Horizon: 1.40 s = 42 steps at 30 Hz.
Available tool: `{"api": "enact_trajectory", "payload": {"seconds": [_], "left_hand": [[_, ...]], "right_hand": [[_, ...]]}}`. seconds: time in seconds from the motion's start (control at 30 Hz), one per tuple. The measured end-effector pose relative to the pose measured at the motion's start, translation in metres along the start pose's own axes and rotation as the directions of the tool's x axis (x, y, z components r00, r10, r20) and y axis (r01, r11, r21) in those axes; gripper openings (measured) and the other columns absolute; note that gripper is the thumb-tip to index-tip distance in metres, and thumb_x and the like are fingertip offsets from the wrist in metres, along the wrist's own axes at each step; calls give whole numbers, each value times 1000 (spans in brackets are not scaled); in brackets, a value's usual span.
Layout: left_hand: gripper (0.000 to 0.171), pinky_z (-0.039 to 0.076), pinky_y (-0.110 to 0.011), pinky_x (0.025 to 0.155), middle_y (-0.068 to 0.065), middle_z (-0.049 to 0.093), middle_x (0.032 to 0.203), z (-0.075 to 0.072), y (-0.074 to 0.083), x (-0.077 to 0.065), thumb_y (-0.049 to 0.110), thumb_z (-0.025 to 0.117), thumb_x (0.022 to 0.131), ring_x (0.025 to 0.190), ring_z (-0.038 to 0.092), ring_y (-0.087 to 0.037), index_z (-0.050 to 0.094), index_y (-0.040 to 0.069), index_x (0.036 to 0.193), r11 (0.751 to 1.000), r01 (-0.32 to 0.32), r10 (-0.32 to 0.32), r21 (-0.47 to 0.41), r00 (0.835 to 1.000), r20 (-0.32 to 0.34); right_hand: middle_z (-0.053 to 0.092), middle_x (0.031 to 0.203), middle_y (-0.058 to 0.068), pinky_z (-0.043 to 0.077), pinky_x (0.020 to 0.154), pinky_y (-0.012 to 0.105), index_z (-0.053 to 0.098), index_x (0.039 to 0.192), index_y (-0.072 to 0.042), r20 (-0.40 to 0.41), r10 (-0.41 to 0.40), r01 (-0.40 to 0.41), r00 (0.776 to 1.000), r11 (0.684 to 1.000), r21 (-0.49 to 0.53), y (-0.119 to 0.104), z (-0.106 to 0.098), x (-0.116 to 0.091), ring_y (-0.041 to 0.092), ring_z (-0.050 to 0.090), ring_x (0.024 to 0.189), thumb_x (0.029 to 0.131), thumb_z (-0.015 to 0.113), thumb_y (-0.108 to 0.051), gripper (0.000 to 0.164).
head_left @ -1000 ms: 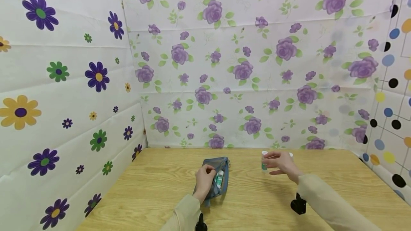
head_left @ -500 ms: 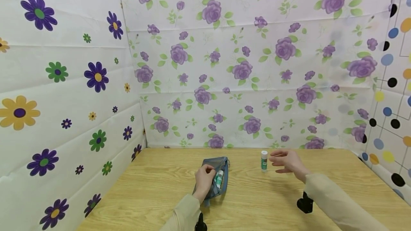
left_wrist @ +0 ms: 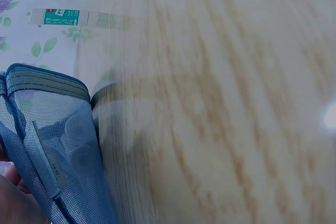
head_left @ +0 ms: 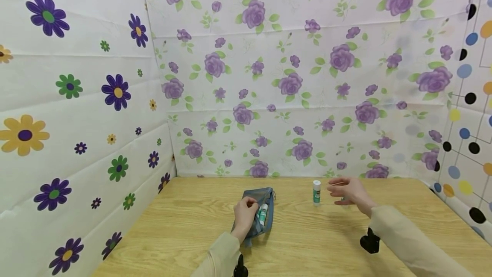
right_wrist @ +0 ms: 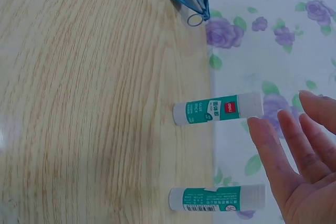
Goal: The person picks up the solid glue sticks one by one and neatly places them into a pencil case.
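Note:
My left hand (head_left: 245,216) pinches the edge of a blue mesh zip pouch (left_wrist: 68,140) lying on the table, its mouth spread. Inside the pouch a green-and-white glue stick (head_left: 263,215) shows. To the right stands an upright glue stick (head_left: 316,193) with a white cap. My right hand (head_left: 351,193) hovers beside it with fingers spread and nothing between them. Behind that hand, a second upright glue stick is mostly hidden in the head view. The right wrist view shows both, the nearer glue stick (right_wrist: 218,108) by the fingertips and the other glue stick (right_wrist: 218,199) beyond.
The wooden table (head_left: 184,225) ends at a back wall hung with a purple rose cloth (head_left: 265,97). Flowered cloth (head_left: 88,140) covers the left wall and dotted cloth (head_left: 467,140) the right. A black wrist camera (head_left: 370,241) hangs under the right sleeve.
My right hand has moved right, from in front of the left standing glue stick to in front of the other one. The left hand and pouch stay in place.

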<state>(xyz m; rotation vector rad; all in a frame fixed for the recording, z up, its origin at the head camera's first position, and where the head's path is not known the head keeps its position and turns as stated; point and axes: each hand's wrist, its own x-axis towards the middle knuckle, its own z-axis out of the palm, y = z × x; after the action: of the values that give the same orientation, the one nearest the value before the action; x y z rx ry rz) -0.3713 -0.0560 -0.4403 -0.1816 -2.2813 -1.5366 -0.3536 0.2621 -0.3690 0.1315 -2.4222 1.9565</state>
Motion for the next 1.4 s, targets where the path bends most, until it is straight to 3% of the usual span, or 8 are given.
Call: {"api": "enact_trajectory", "payload": {"seconds": [0.33,0.57,0.8,0.93,1.07,1.13,1.3,1.4], "left_hand": [[6,40,-29,52,0,53,70,0,-1,0,1,57,83,59,47,-14,63,0,84,1000,2,-2,3,1000,6],[5,40,-30,53,0,53,69,1,-1,0,1,58,82,59,47,-14,63,1,83,1000,0,0,13,1000,0],[5,40,-29,53,0,53,69,1,-2,0,1,58,82,59,47,-13,63,1,84,1000,2,-2,5,1000,-1],[5,40,-29,53,0,53,70,1,-2,0,1,58,82,59,47,-13,63,0,84,1000,-1,1,5,1000,0],[5,40,-30,53,0,53,70,1,-2,0,0,58,83,59,48,-13,63,0,84,1000,-2,2,5,1000,2],[5,41,-30,53,0,53,70,1,-2,0,0,58,82,59,48,-13,63,0,84,1000,-2,2,5,1000,0],[5,41,-30,54,0,53,70,1,-3,1,1,58,82,59,48,-14,63,1,83,1000,2,-2,2,1000,-2],[5,41,-30,54,0,53,70,1,-4,1,1,58,83,60,48,-14,63,1,84,1000,4,-4,2,1000,0]], "right_hand": [[60,100,15,48,70,44,52,114,8,-14,-14,14,1000,1000,6,1,-12,-1,26,61,83,84,65,-16,41],[60,100,13,47,73,45,51,116,7,-30,4,-4,1000,1000,0,2,-18,-2,24,61,84,80,69,-26,52],[59,100,14,49,69,40,51,117,6,-51,-23,22,998,1000,-8,4,-25,-5,29,60,87,82,67,-26,50],[57,104,19,47,72,46,49,120,5,-42,-62,62,997,998,0,23,-37,6,35,58,90,82,67,-28,54],[60,99,15,48,67,46,56,118,-5,3,-160,160,987,986,52,66,-61,34,30,61,84,84,65,-23,39],[60,98,14,49,65,45,57,117,-5,-12,-174,174,985,984,41,71,-65,36,29,61,83,84,65,-23,39],[56,104,22,47,71,45,47,122,6,-110,-126,121,986,991,-59,35,-48,5,31,60,87,82,67,-29,57],[56,105,22,48,71,43,46,121,8,-143,-124,113,982,990,-83,27,-44,-4,26,61,85,82,67,-28,57]]}}
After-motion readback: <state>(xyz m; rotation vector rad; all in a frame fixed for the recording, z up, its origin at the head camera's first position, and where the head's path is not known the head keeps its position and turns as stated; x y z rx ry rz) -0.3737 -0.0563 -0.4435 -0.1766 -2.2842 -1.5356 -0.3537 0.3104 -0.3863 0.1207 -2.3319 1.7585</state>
